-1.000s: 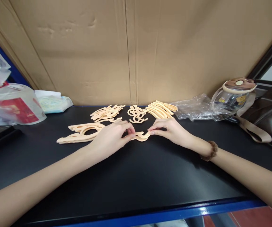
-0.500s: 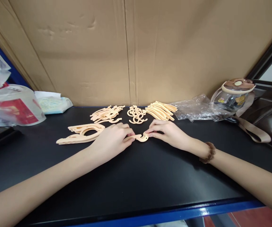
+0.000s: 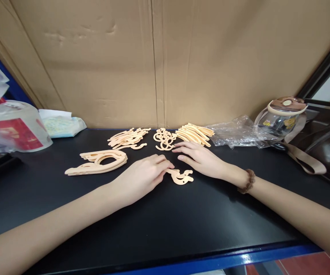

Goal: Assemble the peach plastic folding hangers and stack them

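Near: the table is filling the bottom of the frame with its black top, the forearms entering from the lower left and lower right.

Centre: the left hand is closing its fingers on one end of a piece; its curved, holed end is showing just right of the fingertips. The hand is hiding the rest, so its length cannot be told. The piece seems to be lying on or just above the table; contact unclear.

Right of centre: the right hand is hovering palm down, fingers half spread, thumb apart, holding nothing. Its fingertips are pointing at the hooks; whether they are touching, cannot tell.

Step, by judgement: the left is steadying the piece while the right is standing free for picking a part. Taking a hook would call for pinching a single one, since they are lying tangled, and for keeping the left grip steady.

Left of centre: a stack of similar curved pieces is lying apart from the left hand.

Far: the arms and the strips are flanking the hooks; crumpled film is lying right of the strips. Cardboard is standing behind.
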A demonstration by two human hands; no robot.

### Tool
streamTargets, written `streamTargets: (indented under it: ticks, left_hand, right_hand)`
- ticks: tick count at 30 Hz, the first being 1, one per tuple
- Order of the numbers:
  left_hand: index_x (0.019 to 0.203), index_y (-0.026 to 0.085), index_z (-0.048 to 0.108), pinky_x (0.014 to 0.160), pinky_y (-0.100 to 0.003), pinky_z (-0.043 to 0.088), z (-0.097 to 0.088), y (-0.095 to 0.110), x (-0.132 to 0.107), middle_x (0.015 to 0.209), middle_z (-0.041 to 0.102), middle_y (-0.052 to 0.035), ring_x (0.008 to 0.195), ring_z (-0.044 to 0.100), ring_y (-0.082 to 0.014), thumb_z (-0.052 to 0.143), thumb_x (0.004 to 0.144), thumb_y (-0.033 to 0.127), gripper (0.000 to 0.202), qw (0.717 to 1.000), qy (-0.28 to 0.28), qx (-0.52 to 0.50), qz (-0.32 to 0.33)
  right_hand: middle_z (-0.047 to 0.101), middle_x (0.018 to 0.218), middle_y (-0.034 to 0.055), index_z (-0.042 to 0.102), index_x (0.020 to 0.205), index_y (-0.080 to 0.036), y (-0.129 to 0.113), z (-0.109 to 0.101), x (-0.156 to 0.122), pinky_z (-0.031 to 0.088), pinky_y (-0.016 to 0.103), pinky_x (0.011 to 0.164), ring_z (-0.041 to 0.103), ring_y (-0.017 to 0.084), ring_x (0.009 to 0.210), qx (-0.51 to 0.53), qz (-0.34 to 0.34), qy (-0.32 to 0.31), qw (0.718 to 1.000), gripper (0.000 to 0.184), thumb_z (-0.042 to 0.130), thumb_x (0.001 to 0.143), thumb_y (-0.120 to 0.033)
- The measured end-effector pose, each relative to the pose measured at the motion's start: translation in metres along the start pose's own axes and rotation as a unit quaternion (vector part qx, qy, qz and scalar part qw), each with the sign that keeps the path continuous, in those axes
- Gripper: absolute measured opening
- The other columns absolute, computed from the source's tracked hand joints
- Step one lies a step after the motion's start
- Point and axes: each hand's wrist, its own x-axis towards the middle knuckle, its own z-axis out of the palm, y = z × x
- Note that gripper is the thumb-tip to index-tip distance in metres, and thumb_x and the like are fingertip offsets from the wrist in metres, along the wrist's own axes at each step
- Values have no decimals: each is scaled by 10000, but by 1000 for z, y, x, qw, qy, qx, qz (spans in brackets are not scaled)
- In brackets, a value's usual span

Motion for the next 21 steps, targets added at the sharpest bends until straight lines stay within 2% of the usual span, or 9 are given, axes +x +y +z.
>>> streamTargets:
  ticks: [3, 7, 10, 13, 17, 19, 21]
  left_hand:
    - [1146, 196, 586, 814, -300, 477, 2, 4, 1, 1050, 599, -56, 962, 569, -195, 394, 900, 90, 329, 998, -15, 49, 27]
    - [1154, 170, 578, 810, -326, 486, 3, 5, 1, 1062, 585, -69, 946, 556, -203, 385, 900, 66, 336, 995, -20, 85, 45]
    - [1138, 158, 584, 829, -344, 486, 3, 3, 0, 1049, 583, -72, 950, 551, -211, 394, 914, 98, 300, 995, -22, 86, 51]
    - [1144, 158, 579, 844, -348, 483, 4, 1, -2, 1057, 577, -71, 966, 544, -212, 396, 921, 123, 290, 995, -17, 77, 60]
    - [1165, 176, 569, 852, -338, 479, 6, -3, -2, 1066, 572, -59, 963, 542, -201, 392, 931, 151, 295, 996, -2, 57, 65]
    - [1166, 184, 571, 860, -334, 475, 7, -4, -2, 1070, 573, -53, 963, 542, -196, 395, 935, 164, 291, 997, 5, 47, 63]
    - [1162, 188, 574, 864, -330, 472, 8, -4, -2, 1075, 574, -50, 964, 542, -192, 399, 936, 171, 286, 997, 11, 39, 62]
  right_hand:
    - [593, 1133, 91, 612, 1132, -173, 4, 2, 14, 453, 377, 922, 547, 223, 1070, -68, -17, 5, 998, 243, 489, 929, -224]
    - [601, 1024, 105, 656, 993, -141, 3, 4, 35, 436, 350, 821, 549, 233, 958, -164, -38, -10, 986, 175, 565, 894, -253]
    - [621, 962, 111, 663, 881, -128, -2, 7, 45, 393, 349, 783, 547, 238, 915, -238, -66, -34, 968, 168, 520, 916, -209]
    - [644, 926, 110, 643, 876, -117, -5, 11, 50, 357, 341, 776, 550, 227, 896, -260, -74, -37, 962, 184, 469, 928, -144]
    - [665, 876, 80, 618, 854, -137, -1, 14, 51, 347, 317, 759, 565, 197, 848, -167, -26, -21, 985, 166, 468, 925, -143]
    - [660, 836, 42, 605, 840, -159, 3, 13, 49, 359, 290, 720, 565, 168, 783, -70, 11, -18, 997, 135, 489, 907, -143]
    - [641, 800, 10, 591, 850, -175, 6, 13, 48, 375, 266, 678, 556, 144, 727, 46, 48, -21, 998, 114, 490, 894, -145]
